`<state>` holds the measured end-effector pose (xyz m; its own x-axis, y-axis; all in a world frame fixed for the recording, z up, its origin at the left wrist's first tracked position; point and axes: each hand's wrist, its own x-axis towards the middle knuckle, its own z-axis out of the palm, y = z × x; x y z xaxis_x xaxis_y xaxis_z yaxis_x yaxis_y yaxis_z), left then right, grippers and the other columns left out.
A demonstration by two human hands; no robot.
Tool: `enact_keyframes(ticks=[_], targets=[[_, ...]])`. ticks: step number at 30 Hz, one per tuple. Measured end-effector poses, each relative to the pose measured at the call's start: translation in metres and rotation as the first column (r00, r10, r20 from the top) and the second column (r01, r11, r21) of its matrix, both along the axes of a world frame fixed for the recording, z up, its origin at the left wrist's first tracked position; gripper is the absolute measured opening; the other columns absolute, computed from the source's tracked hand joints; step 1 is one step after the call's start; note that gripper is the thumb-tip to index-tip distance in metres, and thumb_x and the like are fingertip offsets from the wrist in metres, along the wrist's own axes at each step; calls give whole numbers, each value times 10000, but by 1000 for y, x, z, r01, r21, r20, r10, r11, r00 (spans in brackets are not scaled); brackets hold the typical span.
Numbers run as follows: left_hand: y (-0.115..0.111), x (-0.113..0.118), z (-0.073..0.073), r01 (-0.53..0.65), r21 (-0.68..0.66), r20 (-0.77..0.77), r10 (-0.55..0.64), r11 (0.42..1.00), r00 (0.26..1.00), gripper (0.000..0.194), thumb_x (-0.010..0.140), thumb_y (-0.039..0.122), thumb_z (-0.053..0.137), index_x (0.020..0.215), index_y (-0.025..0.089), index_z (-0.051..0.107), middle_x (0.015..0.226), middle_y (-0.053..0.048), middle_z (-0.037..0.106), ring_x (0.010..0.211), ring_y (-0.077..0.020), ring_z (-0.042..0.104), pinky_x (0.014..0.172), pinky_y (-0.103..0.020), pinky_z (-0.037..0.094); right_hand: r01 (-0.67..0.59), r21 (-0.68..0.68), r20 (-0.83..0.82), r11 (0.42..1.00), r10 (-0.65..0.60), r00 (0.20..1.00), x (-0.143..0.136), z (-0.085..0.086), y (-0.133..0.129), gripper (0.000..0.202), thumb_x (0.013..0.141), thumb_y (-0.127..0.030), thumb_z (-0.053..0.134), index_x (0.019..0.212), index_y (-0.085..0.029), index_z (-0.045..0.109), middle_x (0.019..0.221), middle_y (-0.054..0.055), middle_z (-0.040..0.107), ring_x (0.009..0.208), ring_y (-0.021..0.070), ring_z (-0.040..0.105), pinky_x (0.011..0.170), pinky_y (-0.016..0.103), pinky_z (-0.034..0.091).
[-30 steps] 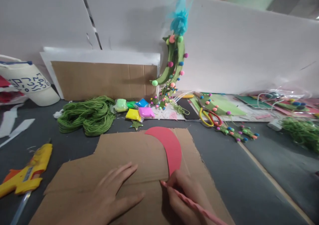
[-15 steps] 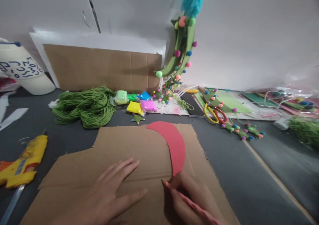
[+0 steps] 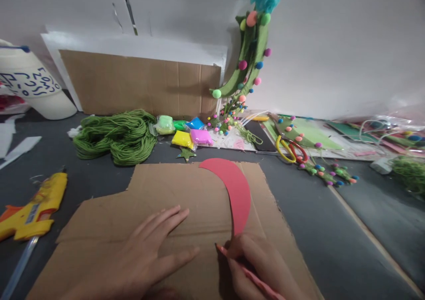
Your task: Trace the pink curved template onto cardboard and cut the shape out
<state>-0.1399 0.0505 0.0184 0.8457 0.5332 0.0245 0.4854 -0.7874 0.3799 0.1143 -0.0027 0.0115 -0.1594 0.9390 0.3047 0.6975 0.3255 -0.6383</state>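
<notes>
A sheet of brown cardboard (image 3: 179,185) lies on the dark table in front of me. On its right part rests a red paper crescent (image 3: 239,192), its lower tip partly covered by my right hand (image 3: 257,262). That hand is closed around a pink pencil (image 3: 247,273), whose dark tip points left and sits at the cardboard's surface or just over it. My left hand (image 3: 152,251) lies flat on the cardboard to the left, fingers stretched and thumb apart, with nothing in it.
At the left lies a yellow glue gun (image 3: 38,209). Behind the cardboard are green yarn (image 3: 116,138), clay packets (image 3: 201,137), a small green star (image 3: 186,154) and scissors (image 3: 292,151). A pom-pom-trimmed green crescent (image 3: 247,60) hangs near the wall. White cup (image 3: 49,100) stands far left.
The view has shifted slightly, so the table things appear a little further right and higher. The left hand stays flat; the right hand keeps the pencil near the crescent's lower tip.
</notes>
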Motion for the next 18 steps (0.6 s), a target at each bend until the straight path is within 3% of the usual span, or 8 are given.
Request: enact_keyframes(ticks=[6, 12, 18], targets=[[-1, -1, 0, 1, 11, 6, -1, 1000, 1000, 686, 864, 360, 577, 1455, 484, 249, 1626, 6, 18, 1426, -339, 234, 1093, -550, 306, -125, -16, 37, 992, 125, 991, 5, -5, -1, 286, 885, -154, 502, 614, -215, 434, 531, -43, 517, 438, 80, 427, 433, 215, 305], [2, -1, 1, 37, 94, 14, -38, 995, 999, 672, 863, 333, 586, 1455, 444, 289, 1624, -38, 66, 1402, -345, 293, 1051, -527, 374, -134, 110, -105, 985, 145, 984, 0, -13, -2, 293, 873, -106, 478, 630, -219, 358, 541, -66, 423, 445, 71, 360, 437, 215, 263], [0, -1, -2, 27, 162, 31, -32, 986, 999, 677, 843, 251, 558, 1454, 408, 312, 1624, -32, -40, 1408, -338, 261, 1034, -516, 390, -213, 156, -104, 965, 230, 968, 1, -14, 0, 281, 862, -42, 469, 640, -208, 421, 551, -57, 467, 465, 70, 395, 450, 209, 283]])
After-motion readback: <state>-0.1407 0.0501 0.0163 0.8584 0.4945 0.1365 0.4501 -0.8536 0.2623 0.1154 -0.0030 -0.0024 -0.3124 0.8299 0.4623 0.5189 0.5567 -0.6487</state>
